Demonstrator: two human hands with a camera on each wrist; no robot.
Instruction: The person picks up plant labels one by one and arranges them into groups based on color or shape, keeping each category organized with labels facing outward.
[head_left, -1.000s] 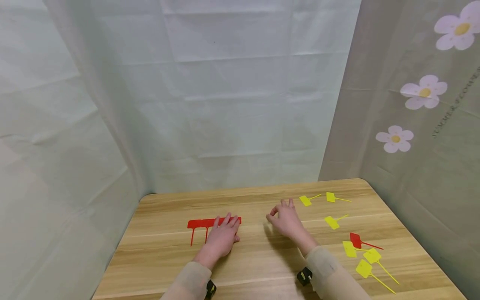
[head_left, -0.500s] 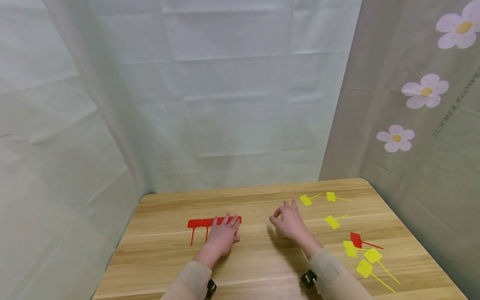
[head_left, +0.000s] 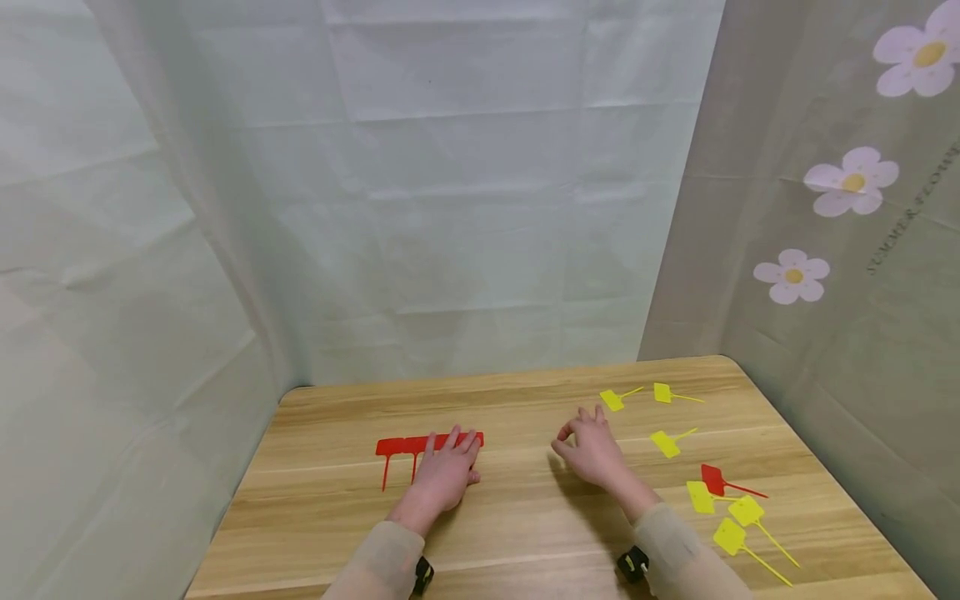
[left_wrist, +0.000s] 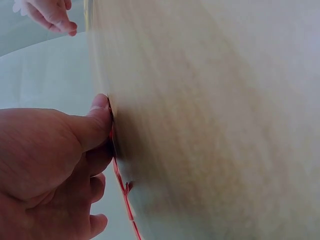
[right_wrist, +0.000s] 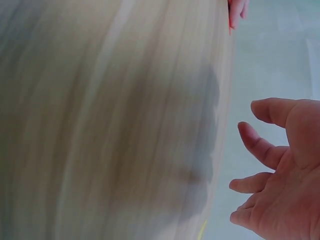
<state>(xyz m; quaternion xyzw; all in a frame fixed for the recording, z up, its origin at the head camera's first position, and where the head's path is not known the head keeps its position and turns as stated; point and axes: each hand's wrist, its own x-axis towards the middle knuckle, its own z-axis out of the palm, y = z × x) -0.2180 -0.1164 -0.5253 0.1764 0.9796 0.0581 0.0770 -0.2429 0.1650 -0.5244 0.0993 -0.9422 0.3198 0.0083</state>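
Flat red tags (head_left: 390,447) with thin tails lie edge to edge in a row on the left half of the table. My left hand (head_left: 444,477) rests on the row's right end, fingers spread, and covers part of it. In the left wrist view the red tags (left_wrist: 122,185) show edge-on beneath the fingertips. My right hand (head_left: 594,452) hovers over the middle right of the table, holding nothing. Thumb and index finger stand apart in the right wrist view. Nearest to it are two yellow tags (head_left: 613,401) (head_left: 665,444).
A wood-grain table (head_left: 315,517) carries more loose tags on the right: a yellow tag (head_left: 663,392) at the back, a red tag (head_left: 712,479), and three yellow tags (head_left: 729,536) near the front. Pale cloth (head_left: 465,208) hangs behind and at both sides.
My right hand has drifted a little to the right, toward the yellow tags. The left hand and the red row have stayed in place.
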